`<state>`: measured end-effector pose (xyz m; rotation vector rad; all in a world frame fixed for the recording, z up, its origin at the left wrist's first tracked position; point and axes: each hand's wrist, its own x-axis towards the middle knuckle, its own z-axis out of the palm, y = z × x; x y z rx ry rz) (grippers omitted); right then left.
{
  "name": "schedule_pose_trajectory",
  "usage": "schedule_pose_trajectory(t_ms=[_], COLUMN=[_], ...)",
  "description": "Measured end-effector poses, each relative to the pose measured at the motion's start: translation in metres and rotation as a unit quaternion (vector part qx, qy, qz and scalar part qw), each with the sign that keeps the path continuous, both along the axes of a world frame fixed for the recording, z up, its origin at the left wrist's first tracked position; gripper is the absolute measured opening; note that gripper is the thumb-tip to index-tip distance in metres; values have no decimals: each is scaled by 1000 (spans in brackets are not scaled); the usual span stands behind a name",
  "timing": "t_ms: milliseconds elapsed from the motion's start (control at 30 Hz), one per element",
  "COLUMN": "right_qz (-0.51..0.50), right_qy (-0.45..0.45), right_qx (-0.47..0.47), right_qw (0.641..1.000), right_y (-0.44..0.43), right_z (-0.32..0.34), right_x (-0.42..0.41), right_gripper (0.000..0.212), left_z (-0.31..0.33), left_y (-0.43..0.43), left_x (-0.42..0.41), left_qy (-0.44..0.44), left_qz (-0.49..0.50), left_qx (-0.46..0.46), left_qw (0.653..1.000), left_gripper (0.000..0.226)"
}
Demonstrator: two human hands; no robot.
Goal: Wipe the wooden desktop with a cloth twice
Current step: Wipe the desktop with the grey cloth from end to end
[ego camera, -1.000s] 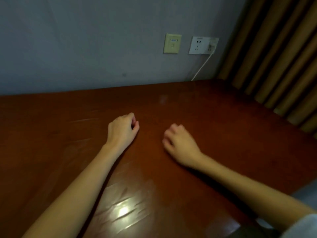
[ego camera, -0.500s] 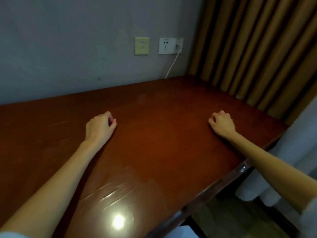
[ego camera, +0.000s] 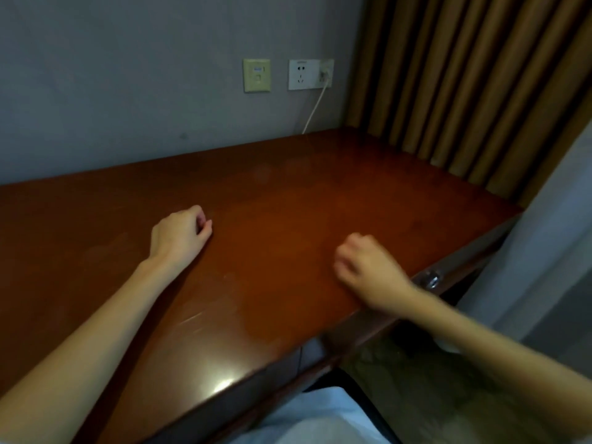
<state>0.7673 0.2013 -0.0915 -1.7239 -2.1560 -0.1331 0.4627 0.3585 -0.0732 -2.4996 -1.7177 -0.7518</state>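
The reddish-brown wooden desktop fills the middle of the view. My left hand rests on it left of centre, fingers curled into a loose fist with the thumb against them, and nothing shows in it. My right hand is over the desktop near its front edge, blurred, fingers curled downward, and I see nothing held in it. No cloth is in view.
A grey wall backs the desk, with a yellowed socket plate and a white outlet whose plugged cable drops behind the desk. Brown curtains hang at the right. A metal drawer handle sits on the desk's front.
My right hand slid from the right part of the desktop back toward the middle and the front edge. My left hand stayed where it was.
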Motion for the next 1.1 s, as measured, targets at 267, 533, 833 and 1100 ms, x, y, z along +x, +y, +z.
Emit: schedule_pose_trajectory(t_ms=[267,533,833,1100], right_qz=[-367,215,105,299], right_qy=[17,-55,-35,-58], right_qx=[-21,12,-56,-26], right_qw=[930,975,992,952], right_y=[21,-36,127,60], right_z=[11,17,17,11], right_x=[161,-145,-88,-203], right_gripper=[31,21,36,20], left_z=[-3,4,6,-3], left_y=[-9,-24,-91,-123], left_x=[7,3,-97,-135], left_qy=[-19,-34,3,-12], left_qz=[20,28,110,189], left_qx=[16,12,10,5], left_qw=[1000,999,994,982], left_gripper=[16,17,16,18])
